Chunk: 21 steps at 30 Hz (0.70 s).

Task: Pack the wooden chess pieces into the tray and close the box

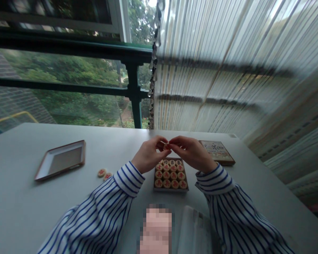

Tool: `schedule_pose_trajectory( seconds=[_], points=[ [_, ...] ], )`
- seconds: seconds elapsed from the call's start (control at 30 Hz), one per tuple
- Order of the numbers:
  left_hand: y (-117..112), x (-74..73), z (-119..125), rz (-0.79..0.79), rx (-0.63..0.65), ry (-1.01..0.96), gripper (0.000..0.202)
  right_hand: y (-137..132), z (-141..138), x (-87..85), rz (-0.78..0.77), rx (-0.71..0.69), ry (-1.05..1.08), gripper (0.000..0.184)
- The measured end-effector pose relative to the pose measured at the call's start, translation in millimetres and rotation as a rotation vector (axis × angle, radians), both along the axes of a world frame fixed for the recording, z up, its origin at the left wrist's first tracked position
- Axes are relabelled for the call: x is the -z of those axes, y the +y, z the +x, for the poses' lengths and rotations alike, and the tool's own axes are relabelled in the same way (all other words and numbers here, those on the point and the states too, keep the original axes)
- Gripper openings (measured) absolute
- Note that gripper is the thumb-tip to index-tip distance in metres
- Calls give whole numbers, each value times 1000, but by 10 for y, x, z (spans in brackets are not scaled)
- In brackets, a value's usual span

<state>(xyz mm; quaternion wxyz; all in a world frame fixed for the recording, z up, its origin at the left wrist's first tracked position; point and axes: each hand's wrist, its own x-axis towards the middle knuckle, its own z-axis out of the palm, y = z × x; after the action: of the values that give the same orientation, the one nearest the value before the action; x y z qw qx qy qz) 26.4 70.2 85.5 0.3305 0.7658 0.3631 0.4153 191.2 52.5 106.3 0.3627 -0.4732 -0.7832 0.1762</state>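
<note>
Sleeves [103, 208] at near tabletop [29, 211] edge — left hand [148, 155], right hand [192, 151] jointly pinch one piece [166, 145] above far edge of box [171, 190].

The person wears a loose long-sleeved shirt, white with thin dark-blue stripes. Along the left sleeve [95, 211] and the right sleeve [238, 215] the stripes run lengthwise down the arm, evenly spaced, and the cloth gathers in soft folds near the elbows. Each sleeve ends in a broad cuff, where the stripes turn to band the wrist. Beyond the cuffs the left hand [148, 155] and the right hand [192, 153] are bare.
</note>
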Motion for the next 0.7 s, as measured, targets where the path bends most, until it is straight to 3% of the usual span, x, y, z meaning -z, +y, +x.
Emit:
schedule_pose_trajectory(
  seconds=[0.7],
  points=[
    [17,-71,-87,-229,125,11,24,9,12,31,-6,-27,6,16]
  ],
)
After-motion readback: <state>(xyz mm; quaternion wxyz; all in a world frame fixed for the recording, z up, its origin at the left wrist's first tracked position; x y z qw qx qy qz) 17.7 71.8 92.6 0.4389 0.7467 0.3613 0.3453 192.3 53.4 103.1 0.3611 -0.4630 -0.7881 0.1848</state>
